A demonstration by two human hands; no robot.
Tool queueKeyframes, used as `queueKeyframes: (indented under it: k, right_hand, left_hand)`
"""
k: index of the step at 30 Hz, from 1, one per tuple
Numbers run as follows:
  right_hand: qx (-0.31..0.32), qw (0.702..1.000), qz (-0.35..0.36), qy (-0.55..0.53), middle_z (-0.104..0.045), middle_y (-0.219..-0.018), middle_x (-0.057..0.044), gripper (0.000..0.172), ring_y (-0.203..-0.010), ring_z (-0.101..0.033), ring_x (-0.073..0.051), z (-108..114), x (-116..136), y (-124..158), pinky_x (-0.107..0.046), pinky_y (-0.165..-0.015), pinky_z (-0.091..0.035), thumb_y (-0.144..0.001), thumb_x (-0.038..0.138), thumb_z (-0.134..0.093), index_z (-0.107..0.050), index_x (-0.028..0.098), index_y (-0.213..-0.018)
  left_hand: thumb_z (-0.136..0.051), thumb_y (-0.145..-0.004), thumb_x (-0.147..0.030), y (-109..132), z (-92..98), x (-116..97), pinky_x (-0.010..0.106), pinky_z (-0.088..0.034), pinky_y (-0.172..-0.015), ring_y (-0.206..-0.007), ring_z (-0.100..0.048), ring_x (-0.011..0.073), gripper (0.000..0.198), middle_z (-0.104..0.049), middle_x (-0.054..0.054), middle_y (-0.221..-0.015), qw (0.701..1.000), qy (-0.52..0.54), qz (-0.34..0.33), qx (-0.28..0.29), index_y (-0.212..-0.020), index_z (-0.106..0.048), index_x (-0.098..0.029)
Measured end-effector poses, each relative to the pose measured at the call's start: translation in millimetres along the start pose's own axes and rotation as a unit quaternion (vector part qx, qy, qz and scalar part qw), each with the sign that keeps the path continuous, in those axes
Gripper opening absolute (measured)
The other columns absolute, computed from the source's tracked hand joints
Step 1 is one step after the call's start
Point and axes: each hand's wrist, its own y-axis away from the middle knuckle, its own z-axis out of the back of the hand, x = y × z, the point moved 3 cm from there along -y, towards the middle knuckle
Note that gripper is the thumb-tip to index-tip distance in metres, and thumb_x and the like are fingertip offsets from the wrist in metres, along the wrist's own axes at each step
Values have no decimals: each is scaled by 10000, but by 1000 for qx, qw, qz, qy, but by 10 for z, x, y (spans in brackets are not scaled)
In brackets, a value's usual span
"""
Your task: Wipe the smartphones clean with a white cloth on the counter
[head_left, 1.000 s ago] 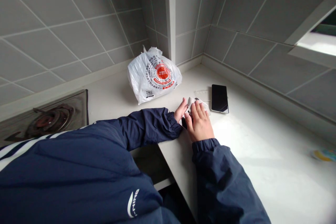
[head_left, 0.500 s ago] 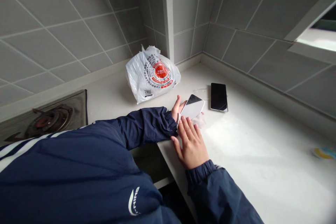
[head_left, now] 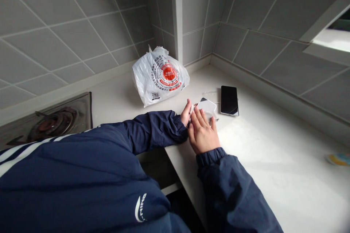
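My left hand (head_left: 186,115) grips a phone (head_left: 207,104) from the near left, its thumb sticking up beside the edge. The phone's glossy face is up and mostly reflects white, with a dark patch at the top corner. My right hand (head_left: 204,134) lies across the lower part of the phone, fingers stretched out flat. Under those fingers is a thin whitish sheet, perhaps a tissue (head_left: 214,115), pressed on the phone and mostly hidden. The left fingers beneath the phone are largely covered.
A white plastic bag (head_left: 144,87) with red and black print stands behind my hands. A black-screened tablet or phone (head_left: 229,100) lies right on the white counter (head_left: 259,145). A gas stove (head_left: 54,123) is at left, a yellow-blue item (head_left: 338,159) at far right. Tiled walls enclose the corner.
My right hand has slid up and forward over the phone, covering more of it. The phone looks turned flatter and slightly to the right.
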Motion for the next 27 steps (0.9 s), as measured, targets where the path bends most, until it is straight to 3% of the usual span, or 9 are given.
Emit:
queueKeyframes:
  k: [5, 11, 15, 22, 27]
  right_hand:
    - [-10, 999, -37, -3, -379, -1616, -114, 536, -1509, -354, -286, -68, -179, -223, -576, -1201, -324, -1004, 264, -342, -465, 117, -1504]
    - [-31, 995, -84, -34, -379, -1615, -138, 548, -1508, -351, -308, -98, -356, -357, -589, -1187, -342, -1021, 342, -351, -442, 140, -1522]
    - [-43, 994, -91, -48, -376, -1616, -148, 572, -1517, -330, -320, -104, -391, -330, -602, -1190, -333, -1030, 408, -358, -421, 150, -1537]
    - [-30, 987, -155, -23, -298, -1643, -178, 661, -1533, -275, -364, -67, -476, -274, -604, -1198, -330, -1022, 461, -376, -388, 48, -1538]
    - [-47, 985, -165, -17, -314, -1624, -225, 663, -1505, -327, -390, -59, -470, -230, -598, -1181, -356, -1021, 451, -369, -415, 9, -1513]
  left_hand:
    - [-284, -1020, -637, -47, -4, 49, 401, -263, -1240, -1315, -573, 238, 641, -721, 126, -1122, 998, 42, -23, -36, -1110, -668, -132]
    - [-209, -1049, -569, -122, -14, 29, 352, -288, -1229, -1411, -490, 196, 651, -607, 82, -1419, 997, 55, -37, 39, -1505, -480, -191]
    - [-201, -1060, -537, -102, -14, 19, 331, -304, -1215, -1402, -500, 186, 652, -594, 87, -1438, 998, 46, -32, 40, -1558, -404, -168]
    - [-167, -1063, -536, -29, -56, 11, 324, -313, -1203, -1354, -549, 207, 672, -639, 124, -1370, 997, 22, -9, 71, -1485, -497, -131]
    - [-123, -1066, -522, -15, -58, -19, 326, -328, -1190, -1296, -597, 208, 699, -665, 139, -1322, 998, 17, -5, 62, -1479, -494, -97]
